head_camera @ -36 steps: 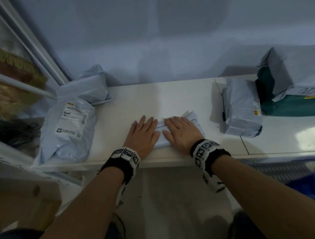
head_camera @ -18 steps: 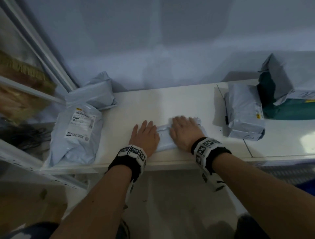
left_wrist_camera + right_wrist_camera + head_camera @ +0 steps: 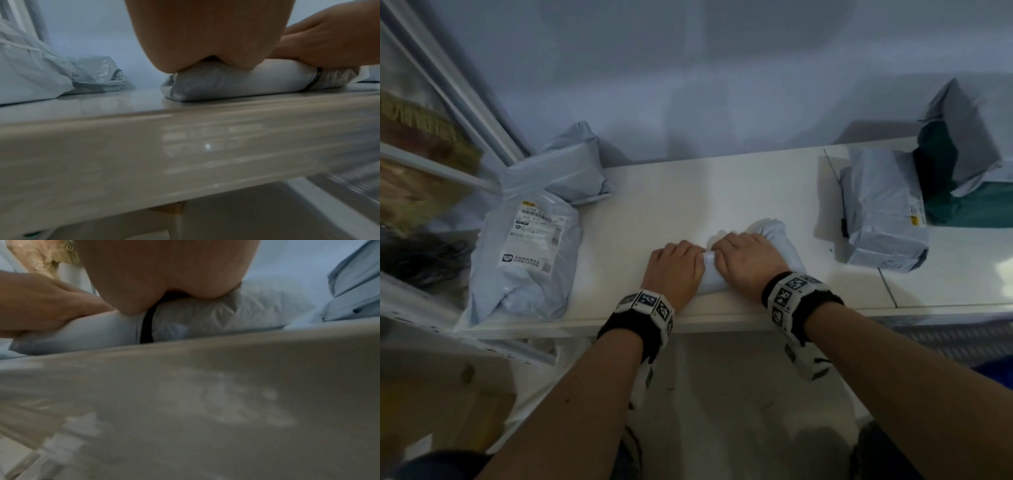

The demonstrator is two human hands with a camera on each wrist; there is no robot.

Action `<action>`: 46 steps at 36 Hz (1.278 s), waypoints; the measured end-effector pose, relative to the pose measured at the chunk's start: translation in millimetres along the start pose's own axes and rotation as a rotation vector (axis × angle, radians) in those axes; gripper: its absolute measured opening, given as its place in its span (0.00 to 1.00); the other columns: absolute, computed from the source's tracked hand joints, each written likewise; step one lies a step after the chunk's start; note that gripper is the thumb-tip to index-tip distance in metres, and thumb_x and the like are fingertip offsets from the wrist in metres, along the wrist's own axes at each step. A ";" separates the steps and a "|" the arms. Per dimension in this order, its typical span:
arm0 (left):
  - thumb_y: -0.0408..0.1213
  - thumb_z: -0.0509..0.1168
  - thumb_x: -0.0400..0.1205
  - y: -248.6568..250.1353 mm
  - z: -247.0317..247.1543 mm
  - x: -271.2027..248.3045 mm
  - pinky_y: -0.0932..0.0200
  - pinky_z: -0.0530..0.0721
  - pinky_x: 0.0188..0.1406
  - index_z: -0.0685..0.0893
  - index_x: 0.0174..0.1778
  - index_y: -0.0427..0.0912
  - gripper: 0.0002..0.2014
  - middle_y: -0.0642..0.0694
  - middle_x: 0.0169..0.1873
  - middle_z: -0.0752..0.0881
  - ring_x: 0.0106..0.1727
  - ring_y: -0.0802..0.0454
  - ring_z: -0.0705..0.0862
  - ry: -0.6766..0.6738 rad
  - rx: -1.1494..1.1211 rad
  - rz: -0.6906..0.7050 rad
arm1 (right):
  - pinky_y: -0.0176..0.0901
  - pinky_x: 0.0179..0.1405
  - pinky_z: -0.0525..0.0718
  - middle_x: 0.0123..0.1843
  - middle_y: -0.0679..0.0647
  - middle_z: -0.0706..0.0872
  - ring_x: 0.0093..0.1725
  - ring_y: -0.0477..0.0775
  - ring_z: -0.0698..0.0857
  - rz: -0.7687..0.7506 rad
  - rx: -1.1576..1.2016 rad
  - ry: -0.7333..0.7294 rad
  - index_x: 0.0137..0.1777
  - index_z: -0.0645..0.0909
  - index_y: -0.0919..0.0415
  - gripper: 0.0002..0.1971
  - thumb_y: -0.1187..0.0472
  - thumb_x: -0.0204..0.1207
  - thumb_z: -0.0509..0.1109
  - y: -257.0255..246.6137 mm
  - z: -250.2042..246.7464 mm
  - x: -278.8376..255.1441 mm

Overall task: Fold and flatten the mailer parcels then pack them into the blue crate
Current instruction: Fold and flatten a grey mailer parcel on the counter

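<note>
- Labelled mailer [image 3: 524, 253]: at 9 o'clock on the white table [image 3: 688, 192], overhanging its left edge.
- Left hand [image 3: 674, 270]: fingers curled over the folded mailer's left end, pressing down.
- Folded mailer [image 3: 774, 240]: centre, just inside the near table edge; bare tabletop behind it toward 12 o'clock.
- Right hand [image 3: 750, 263]: fingers curled, gripping the same mailer.
- Grey parcel [image 3: 883, 212]: at 3 o'clock, apart.
</note>
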State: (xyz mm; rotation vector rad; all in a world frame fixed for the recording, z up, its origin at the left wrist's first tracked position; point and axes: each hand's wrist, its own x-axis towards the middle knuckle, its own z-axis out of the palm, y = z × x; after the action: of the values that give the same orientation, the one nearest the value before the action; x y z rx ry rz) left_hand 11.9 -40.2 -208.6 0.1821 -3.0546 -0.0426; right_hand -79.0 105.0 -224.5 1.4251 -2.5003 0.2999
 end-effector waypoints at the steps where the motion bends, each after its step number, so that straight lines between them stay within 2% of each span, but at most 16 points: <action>1: 0.43 0.46 0.80 -0.2 -0.1 -0.4 0.52 0.81 0.41 0.86 0.47 0.43 0.22 0.44 0.43 0.87 0.39 0.42 0.85 -0.011 -0.007 0.001 | 0.53 0.36 0.80 0.37 0.62 0.85 0.34 0.63 0.83 0.001 -0.001 -0.001 0.43 0.84 0.65 0.16 0.61 0.78 0.54 1.1 0.0 -0.9; 4: 0.45 0.42 0.81 -1.0 -0.7 -1.4 0.51 0.79 0.46 0.86 0.52 0.44 0.25 0.44 0.48 0.87 0.44 0.41 0.84 -0.018 -0.046 -0.006 | 0.52 0.36 0.80 0.37 0.62 0.85 0.33 0.62 0.83 0.032 0.008 -0.010 0.43 0.84 0.65 0.15 0.61 0.77 0.55 6.4 -4.7 -3.3; 8: 0.50 0.31 0.77 0.4 -2.4 -2.3 0.52 0.71 0.57 0.81 0.63 0.46 0.35 0.47 0.59 0.83 0.57 0.44 0.80 -0.025 -0.073 -0.032 | 0.49 0.37 0.84 0.38 0.60 0.86 0.33 0.61 0.84 0.070 0.039 -0.001 0.44 0.86 0.64 0.13 0.60 0.73 0.60 18.6 -12.2 -8.4; 11: 0.52 0.27 0.73 0.5 -2.7 -1.8 0.55 0.66 0.61 0.78 0.67 0.49 0.39 0.50 0.64 0.80 0.62 0.47 0.77 -0.028 -0.078 -0.065 | 0.51 0.42 0.82 0.42 0.61 0.87 0.37 0.62 0.85 0.110 0.092 -0.035 0.48 0.86 0.63 0.19 0.57 0.76 0.54 24.6 -12.2 -11.3; 15: 0.52 0.28 0.75 -1.4 -3.0 -2.1 0.55 0.64 0.64 0.77 0.69 0.50 0.38 0.51 0.66 0.78 0.65 0.48 0.75 -0.057 -0.127 -0.115 | 0.52 0.55 0.75 0.53 0.59 0.87 0.50 0.63 0.84 0.177 0.155 -0.070 0.57 0.84 0.61 0.26 0.51 0.78 0.46 23.8 -12.0 -9.9; 18: 0.50 0.31 0.80 -3.9 -4.9 -3.4 0.56 0.63 0.64 0.76 0.69 0.49 0.32 0.50 0.67 0.77 0.66 0.48 0.74 -0.097 -0.186 -0.160 | 0.49 0.59 0.71 0.56 0.57 0.86 0.55 0.61 0.82 0.256 0.245 -0.045 0.58 0.83 0.59 0.25 0.52 0.78 0.46 24.8 -13.1 -8.7; 20: 0.44 0.39 0.88 -4.8 -5.4 -3.4 0.57 0.63 0.63 0.75 0.70 0.48 0.23 0.49 0.68 0.76 0.67 0.48 0.73 -0.118 -0.212 -0.181 | 0.48 0.57 0.71 0.53 0.58 0.85 0.53 0.61 0.81 0.279 0.273 -0.030 0.55 0.82 0.60 0.21 0.54 0.82 0.49 25.9 -12.5 -9.1; 22: 0.40 0.44 0.90 -5.0 -5.9 -2.7 0.56 0.63 0.64 0.75 0.70 0.47 0.18 0.48 0.68 0.76 0.67 0.47 0.72 -0.122 -0.243 -0.204 | 0.46 0.51 0.71 0.51 0.58 0.85 0.51 0.60 0.81 0.310 0.288 -0.040 0.52 0.82 0.61 0.15 0.57 0.85 0.53 27.0 -12.1 -8.8; 25: 0.42 0.43 0.90 -4.7 -5.5 -1.8 0.56 0.63 0.64 0.75 0.70 0.46 0.20 0.47 0.68 0.76 0.67 0.45 0.72 -0.125 -0.281 -0.220 | 0.42 0.44 0.72 0.46 0.56 0.85 0.48 0.58 0.82 0.409 0.399 -0.050 0.47 0.82 0.61 0.14 0.57 0.85 0.57 29.9 -13.4 -7.1; 27: 0.44 0.40 0.89 -4.3 -4.6 -1.3 0.56 0.63 0.64 0.76 0.70 0.46 0.22 0.47 0.68 0.76 0.67 0.45 0.72 -0.128 -0.287 -0.222 | 0.40 0.44 0.71 0.43 0.52 0.84 0.45 0.54 0.82 0.487 0.487 -0.029 0.45 0.83 0.60 0.13 0.54 0.83 0.61 32.6 -14.7 -6.9; 29: 0.42 0.42 0.90 -3.9 -4.0 -0.9 0.56 0.63 0.64 0.77 0.69 0.46 0.20 0.46 0.68 0.77 0.67 0.45 0.72 -0.125 -0.293 -0.232 | 0.37 0.44 0.69 0.43 0.51 0.85 0.44 0.52 0.80 0.535 0.511 -0.009 0.45 0.84 0.60 0.13 0.53 0.83 0.63 34.8 -15.0 -7.6; 32: 0.48 0.37 0.85 -3.4 -4.0 -0.9 0.55 0.64 0.63 0.77 0.68 0.45 0.27 0.46 0.67 0.77 0.66 0.44 0.73 -0.127 -0.299 -0.234 | 0.39 0.40 0.66 0.45 0.61 0.87 0.47 0.61 0.83 0.552 0.502 -0.015 0.45 0.81 0.64 0.13 0.57 0.85 0.60 34.5 -14.1 -5.8; 34: 0.48 0.37 0.85 -2.4 -4.1 -0.7 0.55 0.64 0.63 0.77 0.68 0.45 0.28 0.45 0.67 0.77 0.66 0.44 0.73 -0.123 -0.307 -0.245 | 0.43 0.42 0.68 0.49 0.65 0.86 0.50 0.65 0.83 0.579 0.515 -0.029 0.47 0.80 0.68 0.14 0.59 0.85 0.58 33.5 -14.0 -3.8; 37: 0.40 0.45 0.90 -1.4 -3.4 0.2 0.55 0.64 0.64 0.77 0.68 0.44 0.19 0.45 0.67 0.77 0.67 0.44 0.72 -0.105 -0.301 -0.256 | 0.46 0.46 0.72 0.53 0.67 0.86 0.53 0.66 0.82 0.625 0.504 -0.060 0.51 0.80 0.69 0.14 0.59 0.86 0.57 31.7 -15.5 -1.6; 46: 0.39 0.45 0.90 -1.7 -2.7 2.1 0.53 0.65 0.65 0.77 0.68 0.45 0.18 0.45 0.67 0.77 0.67 0.44 0.72 -0.122 -0.257 -0.237 | 0.46 0.47 0.73 0.53 0.65 0.85 0.53 0.65 0.82 0.649 0.537 -0.065 0.52 0.79 0.67 0.15 0.57 0.86 0.56 31.4 -17.8 -2.5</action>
State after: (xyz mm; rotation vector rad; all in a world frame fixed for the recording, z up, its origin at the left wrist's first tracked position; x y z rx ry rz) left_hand 10.3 -42.2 -205.8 0.5391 -3.0881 -0.4742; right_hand -102.9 128.1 -210.1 0.6962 -3.0126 1.1242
